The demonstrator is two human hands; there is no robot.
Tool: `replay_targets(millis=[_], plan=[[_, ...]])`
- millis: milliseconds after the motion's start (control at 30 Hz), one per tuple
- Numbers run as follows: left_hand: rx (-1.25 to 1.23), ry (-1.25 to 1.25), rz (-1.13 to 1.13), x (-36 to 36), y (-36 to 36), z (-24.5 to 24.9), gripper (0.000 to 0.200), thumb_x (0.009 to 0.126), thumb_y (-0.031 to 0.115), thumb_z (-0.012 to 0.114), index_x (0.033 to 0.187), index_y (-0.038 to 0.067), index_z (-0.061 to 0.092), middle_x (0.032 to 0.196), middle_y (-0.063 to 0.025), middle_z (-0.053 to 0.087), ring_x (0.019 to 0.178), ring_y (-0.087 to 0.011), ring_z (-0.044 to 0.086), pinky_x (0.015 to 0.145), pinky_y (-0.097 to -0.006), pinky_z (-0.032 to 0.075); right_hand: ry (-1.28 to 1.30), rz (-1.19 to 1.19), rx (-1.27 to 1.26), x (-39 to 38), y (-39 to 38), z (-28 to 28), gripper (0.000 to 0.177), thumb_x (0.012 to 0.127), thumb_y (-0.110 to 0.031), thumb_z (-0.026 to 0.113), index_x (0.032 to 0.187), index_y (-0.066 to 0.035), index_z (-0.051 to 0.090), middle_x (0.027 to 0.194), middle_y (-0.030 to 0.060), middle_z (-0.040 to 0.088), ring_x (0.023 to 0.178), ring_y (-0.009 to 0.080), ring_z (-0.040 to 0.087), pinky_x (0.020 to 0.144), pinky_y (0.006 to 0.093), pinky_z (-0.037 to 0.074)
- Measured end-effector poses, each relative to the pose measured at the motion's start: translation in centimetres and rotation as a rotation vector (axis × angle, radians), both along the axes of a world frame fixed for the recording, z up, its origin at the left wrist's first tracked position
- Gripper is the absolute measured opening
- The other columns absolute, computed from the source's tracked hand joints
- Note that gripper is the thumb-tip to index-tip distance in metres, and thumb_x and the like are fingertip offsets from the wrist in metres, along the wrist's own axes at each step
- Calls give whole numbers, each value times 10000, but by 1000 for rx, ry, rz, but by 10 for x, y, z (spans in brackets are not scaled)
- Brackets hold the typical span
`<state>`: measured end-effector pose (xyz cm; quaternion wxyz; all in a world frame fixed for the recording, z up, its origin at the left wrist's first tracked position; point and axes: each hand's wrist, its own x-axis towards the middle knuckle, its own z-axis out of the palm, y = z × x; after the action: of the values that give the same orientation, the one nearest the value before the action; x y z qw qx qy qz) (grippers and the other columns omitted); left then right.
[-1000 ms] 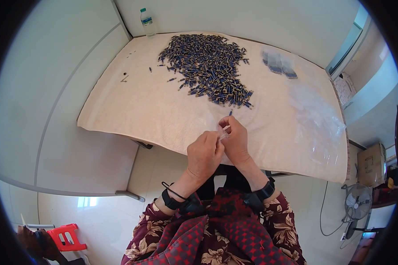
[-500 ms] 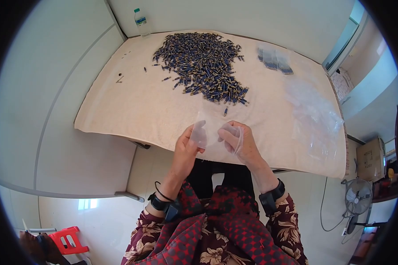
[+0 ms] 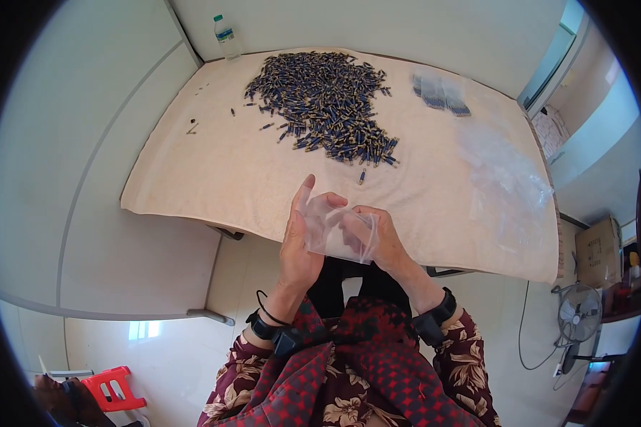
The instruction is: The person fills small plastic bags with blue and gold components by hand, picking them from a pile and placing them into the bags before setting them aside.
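Clear bag (image 3: 340, 238), up at the near edge of the cloth-covered table (image 3: 185, 171), between left hand (image 3: 300, 245) and right hand (image 3: 383, 238). Spread open in the left, against film; pinched shut on the bag's side in the right. Beyond, near the far edge, a pile of blue pieces (image 3: 320, 96); toward the far right corner, filled bags (image 3: 440, 96); along the right edge, loose clear plastic (image 3: 509, 188); at the far left corner, a bottle (image 3: 226, 37).
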<state>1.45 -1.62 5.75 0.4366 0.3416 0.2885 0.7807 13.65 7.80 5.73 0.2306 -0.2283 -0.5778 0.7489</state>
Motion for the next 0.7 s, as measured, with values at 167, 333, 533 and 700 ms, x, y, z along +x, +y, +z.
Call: replay_targets(millis=[167, 333, 533, 700], plan=[[-10, 21, 6, -8, -6, -3, 691, 988, 493, 304, 1487, 60, 102, 1210, -161, 500, 1179, -284, 487, 1024, -427, 366, 129, -263, 213, -4, -1, -7, 152, 903, -149, 606, 900, 2, 623, 732, 3, 581, 635, 43, 518, 565, 191, 415], [-35, -46, 6, -8, -12, 1, 703, 983, 504, 306, 1487, 61, 96, 1230, -165, 491, 1192, -300, 484, 1034, -433, 363, 148, -164, 259, 3, 0, -27, 125, 903, -95, 589, 945, 17, 623, 846, 12, 606, 718, 51, 539, 649, 200, 443], [-13, -54, 7, -11, -16, -1, 714, 977, 519, 303, 1490, 73, 86, 1261, -170, 476, 1204, -327, 476, 1054, -470, 336, 117, -168, 345, 4, -5, -17, 191, 929, -135, 549, 1001, 26, 621, 879, 31, 606, 724, 68, 552, 654, 207, 451], [10, -66, 38, -15, -16, 0, 721, 974, 531, 298, 1493, 82, 77, 1265, -170, 475, 1200, -339, 479, 1054, -490, 329, 184, -185, 291, 12, -10, -10, 245, 943, -167, 522, 1045, 39, 606, 862, 47, 600, 719, 82, 557, 638, 210, 457]])
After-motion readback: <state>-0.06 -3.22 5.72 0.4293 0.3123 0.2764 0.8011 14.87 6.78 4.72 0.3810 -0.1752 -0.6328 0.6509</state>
